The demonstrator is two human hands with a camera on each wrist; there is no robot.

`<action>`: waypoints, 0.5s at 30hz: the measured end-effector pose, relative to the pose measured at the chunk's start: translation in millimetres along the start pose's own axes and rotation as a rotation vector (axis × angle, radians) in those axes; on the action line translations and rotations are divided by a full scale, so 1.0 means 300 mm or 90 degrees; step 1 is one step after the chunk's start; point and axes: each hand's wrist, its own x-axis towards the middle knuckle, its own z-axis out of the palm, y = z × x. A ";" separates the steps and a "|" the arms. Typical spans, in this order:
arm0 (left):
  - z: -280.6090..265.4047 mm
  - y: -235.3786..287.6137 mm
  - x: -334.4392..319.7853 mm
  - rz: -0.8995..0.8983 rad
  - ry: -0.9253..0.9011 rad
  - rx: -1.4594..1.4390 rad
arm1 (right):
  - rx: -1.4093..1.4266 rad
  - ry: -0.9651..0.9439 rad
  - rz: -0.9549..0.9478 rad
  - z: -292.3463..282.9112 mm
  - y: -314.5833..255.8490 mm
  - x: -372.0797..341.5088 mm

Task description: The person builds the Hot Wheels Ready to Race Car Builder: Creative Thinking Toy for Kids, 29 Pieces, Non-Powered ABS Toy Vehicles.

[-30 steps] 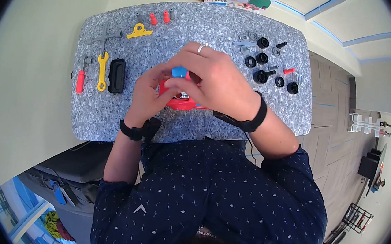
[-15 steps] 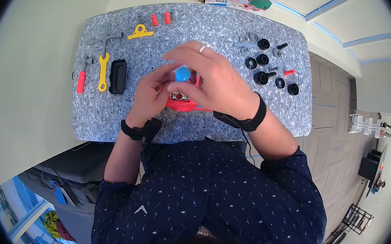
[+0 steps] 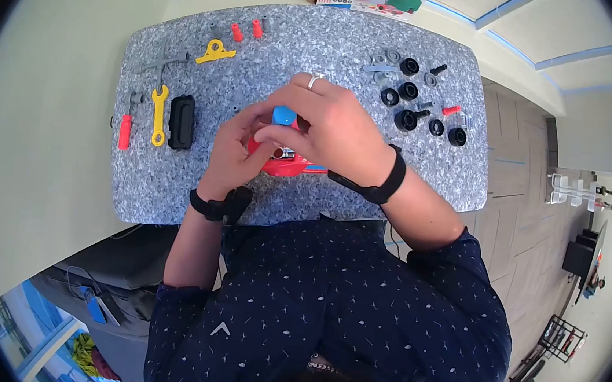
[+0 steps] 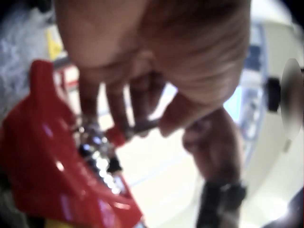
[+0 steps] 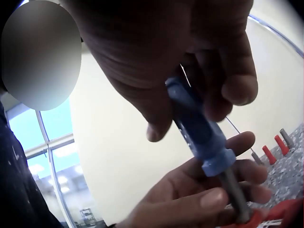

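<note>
Right hand (image 3: 338, 124), re-closed, grips a blue-handled screwdriver (image 5: 202, 133) over a glossy red toy car (image 4: 52, 156): turning apparently resumes. Left hand (image 3: 232, 153): grip unclear.

A toy screwdriver with a translucent blue plastic handle (image 5: 197, 126) and a straight grey shaft (image 5: 233, 192) tilts with its handle uppermost, the shaft's lower end at a small red piece (image 4: 116, 136). This sits against the shiny chrome engine part (image 4: 102, 161) set in a glossy red plastic toy car body (image 4: 57, 156), which rests on the grey speckled surface (image 3: 167, 178).
</note>
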 end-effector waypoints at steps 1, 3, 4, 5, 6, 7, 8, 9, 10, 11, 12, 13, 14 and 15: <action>0.007 0.009 -0.003 -0.016 0.006 0.013 | -0.023 -0.005 0.013 0.000 -0.003 0.001; 0.009 0.009 -0.008 -0.023 0.011 0.031 | 0.049 0.041 -0.014 0.012 -0.004 0.009; 0.012 -0.007 -0.014 -0.015 0.007 0.032 | 0.085 0.063 -0.027 0.018 -0.002 0.011; 0.015 -0.024 -0.021 -0.007 0.003 0.033 | 0.089 0.037 -0.038 0.019 0.004 0.012; 0.016 -0.045 -0.029 -0.014 -0.001 0.043 | 0.091 0.012 -0.047 0.017 0.015 0.010; 0.016 -0.059 -0.033 -0.022 -0.006 0.053 | 0.094 -0.012 -0.055 0.015 0.021 0.006; 0.017 -0.069 -0.034 -0.029 -0.013 0.062 | 0.083 -0.012 -0.044 0.015 0.020 0.004; 0.018 -0.076 -0.033 -0.020 -0.013 0.075 | 0.071 -0.012 -0.033 0.014 0.020 0.002; 0.023 -0.064 -0.027 -0.011 -0.012 0.088 | 0.059 -0.012 -0.022 0.014 0.018 0.001; 0.027 -0.049 -0.023 -0.002 -0.010 0.101 | 0.056 0.000 -0.024 0.017 0.017 0.000; 0.028 -0.031 -0.022 -0.040 -0.016 0.125 | 0.054 0.013 -0.026 0.022 0.017 -0.001; 0.027 -0.010 -0.023 -0.077 -0.021 0.150 | 0.053 0.025 -0.029 0.028 0.017 -0.001; 0.027 0.000 -0.023 -0.114 -0.027 0.174 | 0.051 0.030 -0.033 0.033 0.020 -0.001; 0.029 -0.005 -0.022 -0.104 -0.024 0.177 | 0.048 0.035 -0.036 0.037 0.023 -0.002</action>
